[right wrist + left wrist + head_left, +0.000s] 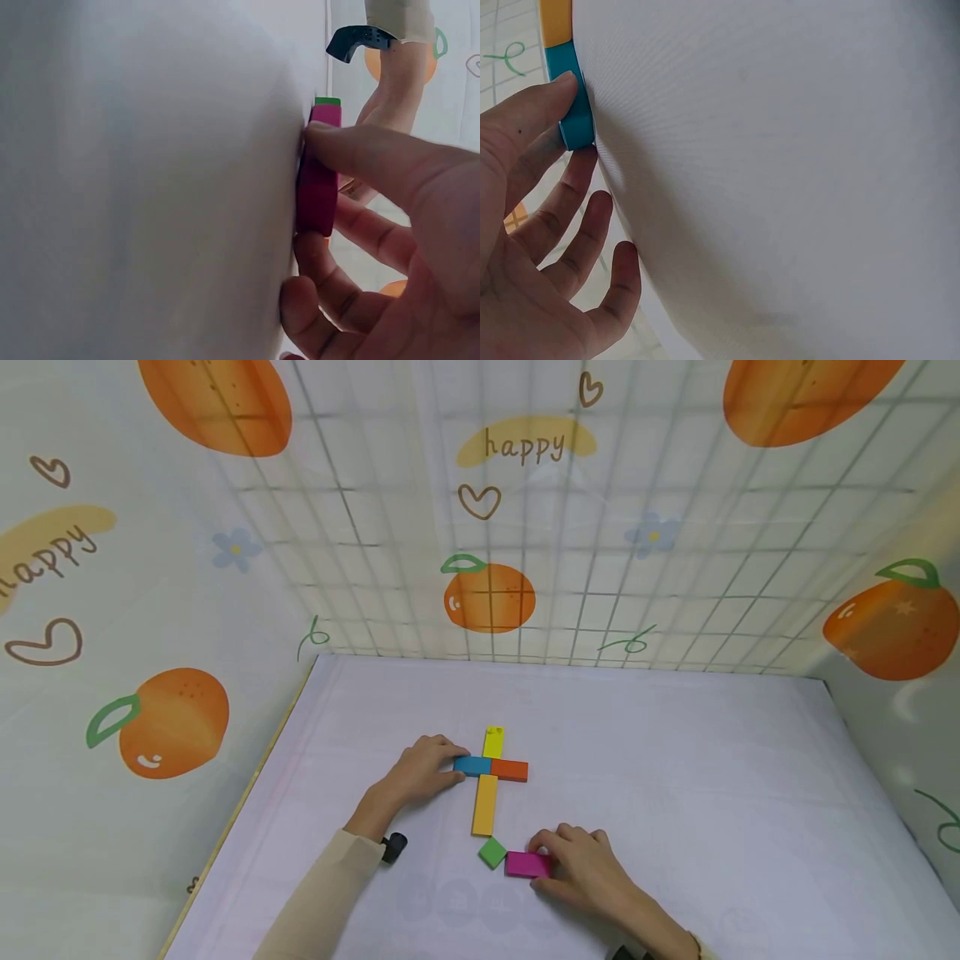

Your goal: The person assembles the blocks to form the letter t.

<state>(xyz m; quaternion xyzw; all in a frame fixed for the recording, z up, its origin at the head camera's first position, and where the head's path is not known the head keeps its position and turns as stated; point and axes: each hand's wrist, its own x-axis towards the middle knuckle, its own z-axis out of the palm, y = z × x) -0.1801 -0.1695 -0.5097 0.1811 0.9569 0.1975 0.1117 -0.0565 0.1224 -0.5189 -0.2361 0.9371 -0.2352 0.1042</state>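
My left hand (426,770) pinches the left end of a blue block (472,766), thumb on its near side in the left wrist view. An orange-red block (510,770) continues the row to the right. Above that row lies a yellow block (493,742); below it a longer amber block (484,806) runs toward the front. At the amber block's lower end sits a green block (492,853), turned like a diamond. My right hand (585,868) grips the right end of a magenta block (527,864), whose left end is right at the green block's corner.
All the blocks lie on a white tabletop (675,777). Printed cloth (375,527) with oranges and a grid rises behind the table's back edge. A black band (393,847) is on the left wrist.
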